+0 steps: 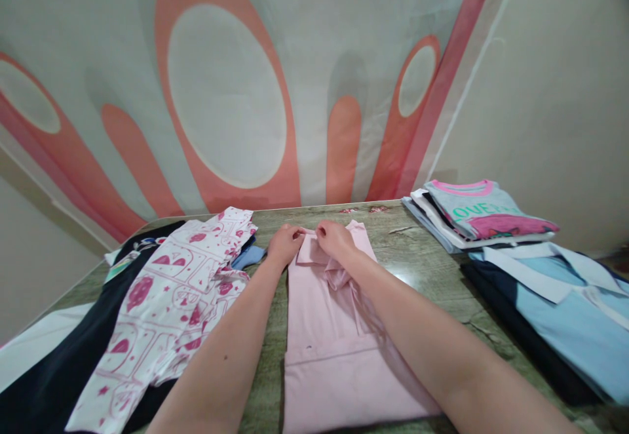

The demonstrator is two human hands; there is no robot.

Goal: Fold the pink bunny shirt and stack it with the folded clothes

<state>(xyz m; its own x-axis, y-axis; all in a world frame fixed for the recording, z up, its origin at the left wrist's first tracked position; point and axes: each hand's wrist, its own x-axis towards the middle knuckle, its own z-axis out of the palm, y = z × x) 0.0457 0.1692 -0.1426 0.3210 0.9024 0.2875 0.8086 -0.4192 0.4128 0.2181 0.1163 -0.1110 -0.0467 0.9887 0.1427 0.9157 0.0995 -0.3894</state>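
A pale pink shirt [324,329] lies flat on the wooden table [422,257] in front of me, collar end away from me. Both my hands rest at its far end. My left hand [284,242] pinches the left side of the pink collar with closed fingers. My right hand [334,236] is closed on the right side of the collar, just beside the left hand. My forearms stretch over the shirt's body.
A white garment with pink prints [171,303] lies on dark clothing [59,362] at the left. At the right stand a folded stack topped by a grey and pink shirt [484,214] and folded light blue shirts [565,303]. A patterned cloth [230,86] hangs behind the table.
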